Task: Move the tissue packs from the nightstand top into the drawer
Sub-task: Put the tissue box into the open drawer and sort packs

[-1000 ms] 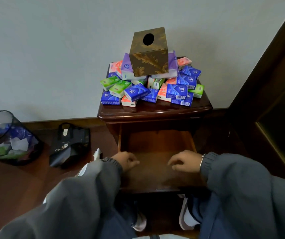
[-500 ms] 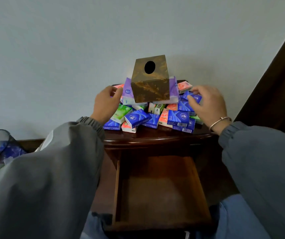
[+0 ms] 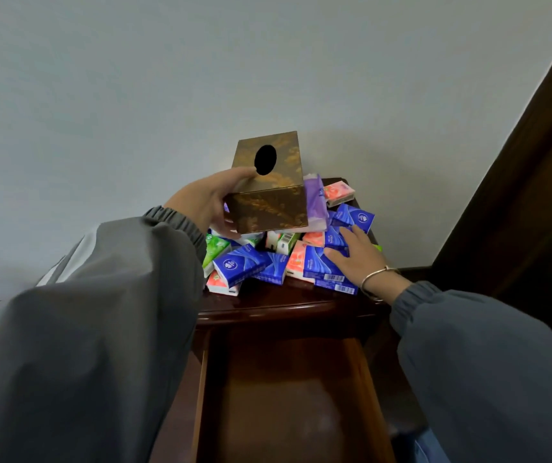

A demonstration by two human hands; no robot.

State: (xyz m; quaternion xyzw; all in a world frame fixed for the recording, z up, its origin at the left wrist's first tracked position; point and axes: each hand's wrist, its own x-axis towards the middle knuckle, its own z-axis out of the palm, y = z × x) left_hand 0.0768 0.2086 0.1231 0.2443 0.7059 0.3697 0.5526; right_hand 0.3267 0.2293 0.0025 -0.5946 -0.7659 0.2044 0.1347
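Fingers (image 3: 241, 173) of the left hand (image 3: 206, 203) are clamped on the gold-brown tissue box (image 3: 267, 208): the index finger lies across its top beside the round opening, and the thumb is under its front lower corner. Fingers (image 3: 351, 233) of the right hand (image 3: 364, 259) lie straight and spread, pressed flat on blue packs at the right of the heap. They enclose nothing.

The tissue packs (image 3: 261, 265) (blue, green, pink-orange) all lie in a loose heap on the nightstand top (image 3: 284, 304). The tissue box sits tilted on the heap, with a larger purple pack (image 3: 314, 202) touching its right side. Below, the drawer (image 3: 288, 396) stands pulled out, and no pack is visible in it. A pale wall (image 3: 167, 78) stands behind.

Step in hand, as judged: clearing the obstruction ahead of the first transfer. No part of the task proper is complete. The next move calls for lifting the box clear and setting it aside while the right hand steadies the heap. Packs can then be gathered in a closed grip and lowered into the drawer. Risk: loose packs near the front edge may slide off.
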